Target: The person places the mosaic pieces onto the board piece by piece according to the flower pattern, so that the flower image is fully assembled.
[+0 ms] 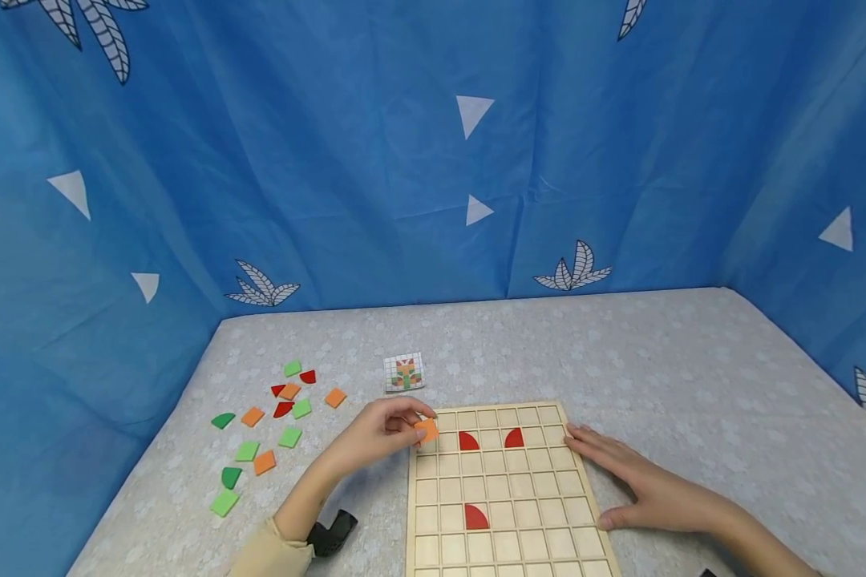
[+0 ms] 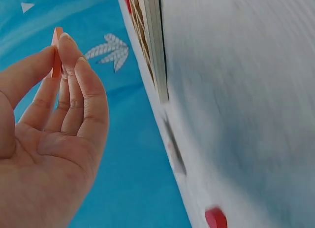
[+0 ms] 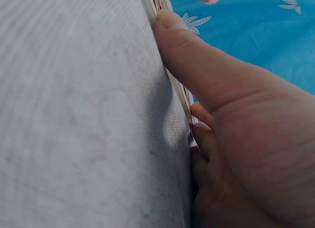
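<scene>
1. Blue fabric backdrop (image 1: 332, 144), loosely folded, beyond the far, left and right edges of the table (image 1: 657, 353).
2. Printed white triangles (image 1: 472, 114); leaf sprigs (image 1: 258, 278), one near the far left corner.
3. Pale grey, patterned tablecloth (image 1: 707, 377).

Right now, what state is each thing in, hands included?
Left hand: pinching orange square
Orange square: held near board's far left corner
Right hand: touching board's right edge
Board: lying flat, mostly unfilled
Three red pieces: set in cells
Pattern card: face up
Loose pieces: scattered
</scene>
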A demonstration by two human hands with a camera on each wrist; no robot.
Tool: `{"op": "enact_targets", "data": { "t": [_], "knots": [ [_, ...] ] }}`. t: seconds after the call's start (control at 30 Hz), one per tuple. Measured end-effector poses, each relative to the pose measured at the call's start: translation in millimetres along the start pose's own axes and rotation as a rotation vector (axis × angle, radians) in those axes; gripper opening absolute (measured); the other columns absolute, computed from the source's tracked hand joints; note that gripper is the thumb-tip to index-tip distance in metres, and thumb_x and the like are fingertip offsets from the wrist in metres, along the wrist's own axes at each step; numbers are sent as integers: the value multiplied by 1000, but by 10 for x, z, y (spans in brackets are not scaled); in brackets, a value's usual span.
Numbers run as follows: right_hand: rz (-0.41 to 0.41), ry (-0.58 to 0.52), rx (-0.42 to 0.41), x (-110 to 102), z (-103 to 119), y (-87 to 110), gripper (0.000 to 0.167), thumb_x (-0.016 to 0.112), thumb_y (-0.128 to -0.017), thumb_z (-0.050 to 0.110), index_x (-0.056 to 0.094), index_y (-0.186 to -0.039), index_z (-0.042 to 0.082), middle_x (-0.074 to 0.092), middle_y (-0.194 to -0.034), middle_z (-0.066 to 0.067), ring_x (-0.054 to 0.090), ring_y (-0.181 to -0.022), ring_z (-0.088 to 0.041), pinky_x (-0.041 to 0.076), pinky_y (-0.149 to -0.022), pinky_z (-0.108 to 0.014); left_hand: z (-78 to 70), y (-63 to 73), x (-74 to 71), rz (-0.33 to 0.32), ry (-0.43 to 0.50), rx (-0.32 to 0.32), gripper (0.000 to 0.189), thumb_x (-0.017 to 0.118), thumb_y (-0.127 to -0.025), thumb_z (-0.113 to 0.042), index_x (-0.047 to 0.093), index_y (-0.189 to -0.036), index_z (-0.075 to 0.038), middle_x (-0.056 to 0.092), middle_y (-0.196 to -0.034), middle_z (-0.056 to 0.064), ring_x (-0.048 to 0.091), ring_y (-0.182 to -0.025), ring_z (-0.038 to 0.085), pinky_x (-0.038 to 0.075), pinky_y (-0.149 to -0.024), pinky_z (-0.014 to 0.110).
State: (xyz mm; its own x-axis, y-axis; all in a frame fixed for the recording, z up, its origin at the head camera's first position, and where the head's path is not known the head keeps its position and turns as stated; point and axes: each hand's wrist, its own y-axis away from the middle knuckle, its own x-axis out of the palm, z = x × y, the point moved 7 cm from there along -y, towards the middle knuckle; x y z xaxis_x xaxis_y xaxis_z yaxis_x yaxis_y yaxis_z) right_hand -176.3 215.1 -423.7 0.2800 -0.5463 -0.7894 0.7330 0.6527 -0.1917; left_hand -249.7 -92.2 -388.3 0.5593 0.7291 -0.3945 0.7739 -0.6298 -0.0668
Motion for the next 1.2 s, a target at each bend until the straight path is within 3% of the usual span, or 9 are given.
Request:
{"op": "enact_targets", "data": {
  "t": [0.13, 0.3, 0.57, 0.83, 1.2],
  "knots": [
    [-4, -18, -19, 5, -1, 3, 87, 75, -77, 34, 29, -147, 8, 21, -151, -15, 15, -137, -14, 20, -100, -18, -2, -68, 105, 32, 6, 30, 23, 59, -91, -3, 60, -113, 4, 64, -87, 6, 64, -75, 29, 52, -67, 36],
    [-9, -47, -38, 5, 11, -4, 88, 75, -77, 34, 29, -147, 7, 20, -151, -16, 14, -138, -13, 12, -98, -10, 15, -137, 220, 47, 9, 15, 21, 60, -88, 3, 63, -109, -1, 65, -84, 6, 65, -74, 24, 53, -66, 33],
    [-6, -32, -32, 3, 7, 7, 87, 74, -78, 33, 29, -147, 7, 20, -151, -16, 15, -137, -13, 17, -99, -15, 3, -230, 397, 65, -26, -29, 13, 65, -87, 1, 68, -98, -4, 66, -78, 2, 65, -70, 21, 50, -61, 25],
    [-1, -73, -11, 7, -4, -4, 88, 75, -77, 32, 28, -147, 9, 19, -152, -15, 13, -138, -14, 12, -98, -11, 4, -243, 444, 33, -58, -24, 10, 65, -87, 0, 70, -93, -5, 67, -74, 1, 65, -68, 18, 48, -57, 23],
    [-5, -22, -35, 5, 4, -3, 89, 75, -76, 33, 28, -147, 8, 20, -151, -15, 15, -138, -13, 21, -100, -20, 76, -283, 533, 27, -79, -49, 7, 66, -85, 2, 69, -87, -4, 66, -72, 0, 65, -65, 13, 50, -58, 23]
  ]
}}
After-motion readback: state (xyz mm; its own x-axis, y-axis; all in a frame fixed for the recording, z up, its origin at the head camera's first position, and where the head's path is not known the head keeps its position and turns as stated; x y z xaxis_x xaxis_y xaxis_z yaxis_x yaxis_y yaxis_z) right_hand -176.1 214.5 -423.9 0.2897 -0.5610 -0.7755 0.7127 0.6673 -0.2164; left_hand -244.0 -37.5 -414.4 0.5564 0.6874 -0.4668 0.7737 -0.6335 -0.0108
